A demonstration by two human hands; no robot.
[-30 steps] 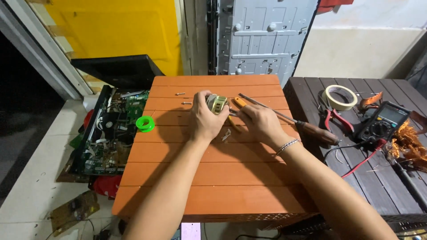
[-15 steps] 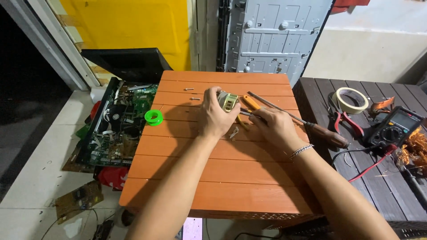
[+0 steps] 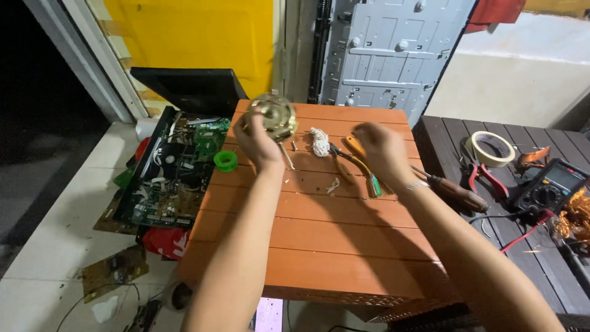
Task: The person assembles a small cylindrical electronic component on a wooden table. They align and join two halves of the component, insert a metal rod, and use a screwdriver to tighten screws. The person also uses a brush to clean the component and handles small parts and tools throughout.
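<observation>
My left hand [image 3: 258,140] is raised over the far left of the orange wooden table [image 3: 319,246]. It grips a round brass-coloured metal motor part [image 3: 274,115] with a thin shaft sticking down. My right hand [image 3: 378,150] is blurred and hovers just above the orange-handled pliers [image 3: 358,166] lying on the table. Its fingers are loosely apart and nothing shows in them. A white wad of string [image 3: 318,142] lies between the two hands, with small screws and scraps [image 3: 332,185] near it.
A brown-handled screwdriver [image 3: 458,193] lies at the table's right edge. The dark bench to the right carries a tape roll [image 3: 490,149], red pliers [image 3: 476,171], a multimeter [image 3: 549,187] and copper wire [image 3: 574,216]. A green spool [image 3: 225,161] and an open circuit-board chassis [image 3: 172,175] sit left.
Both hands held the round part together at the table's middle. Now my left hand has lifted it up and to the left, and my right hand has let go and drawn right.
</observation>
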